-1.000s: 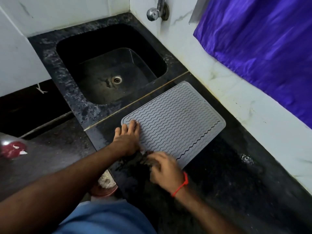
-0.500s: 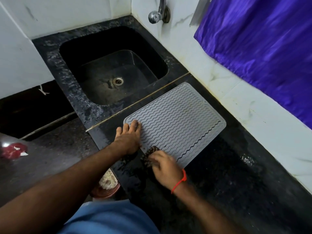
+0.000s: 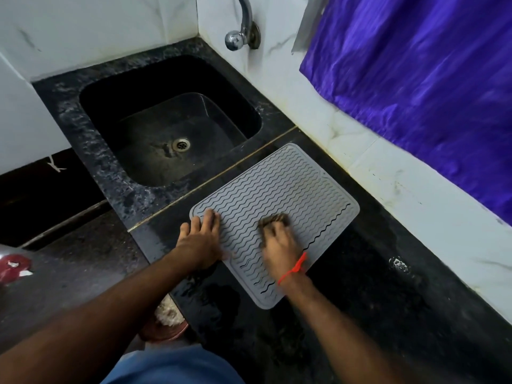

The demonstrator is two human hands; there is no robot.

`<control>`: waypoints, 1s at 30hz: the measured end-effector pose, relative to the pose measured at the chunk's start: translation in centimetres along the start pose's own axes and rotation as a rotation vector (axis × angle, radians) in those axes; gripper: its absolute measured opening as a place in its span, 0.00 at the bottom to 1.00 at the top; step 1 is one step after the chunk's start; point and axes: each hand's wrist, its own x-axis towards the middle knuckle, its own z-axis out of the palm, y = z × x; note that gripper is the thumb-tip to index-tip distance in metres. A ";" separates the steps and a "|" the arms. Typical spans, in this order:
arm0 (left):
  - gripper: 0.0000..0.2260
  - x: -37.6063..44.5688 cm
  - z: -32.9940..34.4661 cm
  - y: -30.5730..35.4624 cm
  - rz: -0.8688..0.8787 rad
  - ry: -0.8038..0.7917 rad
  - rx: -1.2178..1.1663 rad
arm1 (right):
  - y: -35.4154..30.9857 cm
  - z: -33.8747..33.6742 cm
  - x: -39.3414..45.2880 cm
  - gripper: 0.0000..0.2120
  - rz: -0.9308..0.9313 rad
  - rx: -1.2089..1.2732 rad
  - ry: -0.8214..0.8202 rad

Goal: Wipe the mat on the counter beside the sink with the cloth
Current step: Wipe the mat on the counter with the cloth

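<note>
A grey mat [image 3: 288,189] with wavy ridges lies on the black counter [image 3: 374,286], just right of the sink. My left hand [image 3: 201,242] presses flat on the mat's near-left corner, fingers spread. My right hand [image 3: 279,245], blurred by motion and wearing a red wrist thread, rests on the mat's middle. It grips a dark brownish cloth [image 3: 274,218] that pokes out past the fingertips and touches the mat.
A black sink [image 3: 169,134] with a metal drain sits to the left, a chrome tap [image 3: 241,31] on the white wall above. A purple curtain [image 3: 415,87] hangs at right. A water splash [image 3: 399,263] marks the counter. A red-lidded item [image 3: 13,266] lies lower left.
My right hand moved with the cloth from the mat's near edge onto its middle. The left hand stays pressed on the mat's corner.
</note>
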 end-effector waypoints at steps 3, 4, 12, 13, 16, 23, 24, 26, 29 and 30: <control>0.47 0.3 -0.1 0.3 -0.009 -0.009 0.037 | -4.1 0.3 -4.5 0.13 -0.173 0.148 -0.049; 0.46 0.3 -0.1 0.4 -0.010 -0.017 0.052 | -4.8 -0.2 -5.1 0.12 -0.253 0.203 -0.123; 0.50 0.2 -0.5 0.2 -0.029 -0.075 0.039 | 1.6 -5.7 2.1 0.19 -0.208 0.373 -0.114; 0.52 0.1 -0.4 0.5 -0.038 -0.073 0.050 | 2.3 -5.6 2.3 0.22 -0.288 0.281 -0.108; 0.52 0.0 -0.1 1.1 -0.059 -0.016 0.122 | 4.9 -3.5 1.3 0.22 -0.571 -0.076 -0.059; 0.51 0.1 -0.4 1.9 -0.066 -0.006 0.201 | 15.4 -1.9 6.5 0.20 -0.649 -0.292 0.113; 0.51 0.1 -0.4 1.9 -0.068 -0.009 0.199 | 16.5 -2.1 7.6 0.21 -0.622 -0.311 0.095; 0.52 0.2 -0.4 1.9 -0.071 -0.016 0.204 | 18.5 -2.7 9.5 0.21 -0.563 -0.350 0.062; 0.53 0.3 -0.5 1.9 -0.070 -0.030 0.212 | 20.5 -4.4 11.9 0.25 -0.362 -0.365 -0.011; 0.54 0.3 -0.5 1.9 -0.068 -0.033 0.214 | 20.8 -5.1 12.8 0.26 -0.279 -0.357 -0.046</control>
